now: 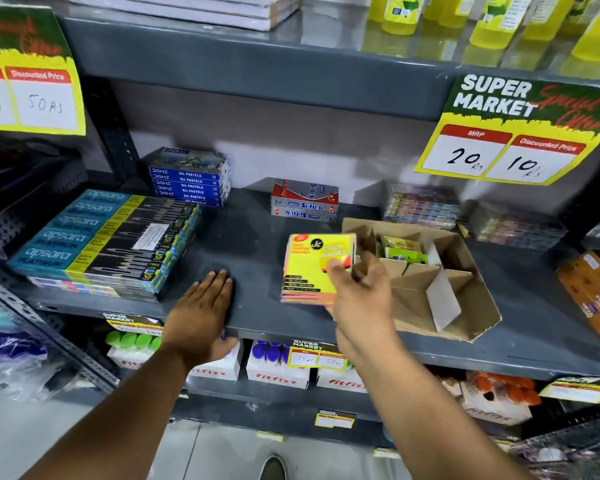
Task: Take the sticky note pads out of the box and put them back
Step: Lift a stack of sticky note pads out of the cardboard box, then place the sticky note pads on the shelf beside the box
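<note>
A sticky note pad (309,268) with a yellow cover and pink edges is held up just left of the cardboard box (465,296). My right hand (361,296) grips it at its right edge, thumb on the cover. The box stands on the grey shelf (250,237), has cardboard dividers, and holds another yellow-green pad (400,249) in a far compartment. My left hand (205,303) lies flat, palm down, on the shelf's front edge with nothing in it.
Stacked Apsara pencil packs (108,240) sit at the left, blue oil pastel boxes (191,178) behind them, red and silver Softek boxes (303,202) at the back middle. Wrapped packs (423,206) lie behind the box. An orange carton (593,292) stands at the right. A price sign (513,133) hangs above.
</note>
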The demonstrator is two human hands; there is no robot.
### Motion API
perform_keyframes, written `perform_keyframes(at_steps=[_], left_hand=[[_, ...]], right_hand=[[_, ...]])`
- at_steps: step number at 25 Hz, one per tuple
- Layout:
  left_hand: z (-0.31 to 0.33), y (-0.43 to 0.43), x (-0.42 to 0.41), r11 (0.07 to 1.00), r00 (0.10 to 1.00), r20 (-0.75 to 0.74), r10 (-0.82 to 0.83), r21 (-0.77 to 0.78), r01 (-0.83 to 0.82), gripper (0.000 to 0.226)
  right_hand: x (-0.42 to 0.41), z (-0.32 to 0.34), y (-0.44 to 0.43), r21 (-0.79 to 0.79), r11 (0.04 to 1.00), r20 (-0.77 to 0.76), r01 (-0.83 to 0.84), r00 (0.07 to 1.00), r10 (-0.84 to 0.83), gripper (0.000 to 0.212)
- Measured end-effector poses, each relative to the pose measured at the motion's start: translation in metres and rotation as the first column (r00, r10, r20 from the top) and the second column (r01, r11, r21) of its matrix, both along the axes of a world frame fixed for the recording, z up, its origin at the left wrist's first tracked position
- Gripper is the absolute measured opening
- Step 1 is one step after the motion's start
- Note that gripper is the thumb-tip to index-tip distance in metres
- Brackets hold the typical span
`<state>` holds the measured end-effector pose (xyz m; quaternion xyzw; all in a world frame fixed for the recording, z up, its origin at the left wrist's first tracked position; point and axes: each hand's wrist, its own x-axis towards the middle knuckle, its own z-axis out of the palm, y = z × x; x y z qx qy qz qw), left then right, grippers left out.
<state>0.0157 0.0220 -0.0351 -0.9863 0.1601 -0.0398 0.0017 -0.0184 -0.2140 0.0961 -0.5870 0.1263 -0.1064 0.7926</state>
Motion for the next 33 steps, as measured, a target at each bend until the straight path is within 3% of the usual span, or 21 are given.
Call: perform_keyframes(at_steps=[4,9,15,18,20,22,23,24,26,27,28,30,33], left_hand=[[-0.001,0.0,0.002,0.999,1.0,-0.002,0.018,0.045,-0.018,0.105],[-0.003,-0.001,0.005,0.998,0.998,0.012,0.055,-0.013,-0.055,0.104],[-0.004,0.0,0.005,0.999,0.999,0.013,0.034,-0.001,-0.034,0.1],[-0.004,-0.001,0.006,0.999,0.999,-0.001,0.04,0.01,-0.04,0.104],[-0.004,-0.001,0.005,0.999,0.999,0.0,0.045,-0.003,-0.045,0.103],[-0.002,-0.002,0.002,0.999,0.999,0.012,0.034,-0.021,-0.034,0.102],[-0.002,-0.002,0.002,0.999,0.999,0.014,0.028,-0.02,-0.028,0.102],[-0.002,-0.003,0.002,1.0,1.0,0.016,0.026,-0.018,-0.026,0.103],[-0.002,-0.003,0.002,0.999,0.999,0.017,0.04,-0.021,-0.04,0.102],[-0.002,-0.003,0.002,0.999,0.999,0.012,0.047,-0.018,-0.046,0.102],[-0.002,-0.003,0.002,0.999,0.999,0.007,0.048,-0.01,-0.048,0.103],[-0.002,-0.003,0.003,0.999,0.999,0.008,0.047,0.006,-0.047,0.103],[-0.003,-0.002,0.003,0.999,0.999,0.019,0.044,0.005,-0.044,0.104]], right_hand=[[0.015,-0.036,0.032,-0.082,0.995,-0.134,0.057,0.989,-0.068,0.015],[0.022,-0.073,0.043,-0.108,0.988,-0.281,0.106,0.95,-0.133,0.003],[0.026,-0.084,0.038,-0.15,0.98,-0.285,0.134,0.943,-0.172,0.007],[0.016,-0.078,0.037,-0.248,0.968,-0.255,0.046,0.961,-0.111,0.027],[0.0,-0.069,0.037,-0.393,0.919,-0.142,-0.022,0.989,-0.037,0.046],[-0.007,-0.048,0.032,-0.596,0.803,0.09,0.022,0.995,0.039,0.059],[-0.002,-0.037,0.027,-0.707,0.706,0.181,0.041,0.975,0.125,0.061],[0.009,-0.025,0.021,-0.824,0.567,0.179,0.001,0.949,0.258,0.063],[0.036,-0.006,0.009,-0.974,0.117,-0.114,-0.192,0.868,0.483,0.072],[0.048,-0.002,0.005,-0.958,-0.108,-0.285,-0.267,0.816,0.504,0.077],[0.056,-0.001,0.002,-0.913,-0.265,-0.403,-0.309,0.777,0.484,0.08],[0.064,-0.008,-0.002,-0.85,-0.397,-0.505,-0.346,0.752,0.424,0.081],[0.069,-0.02,-0.006,-0.844,-0.371,-0.523,-0.388,0.748,0.407,0.09]])
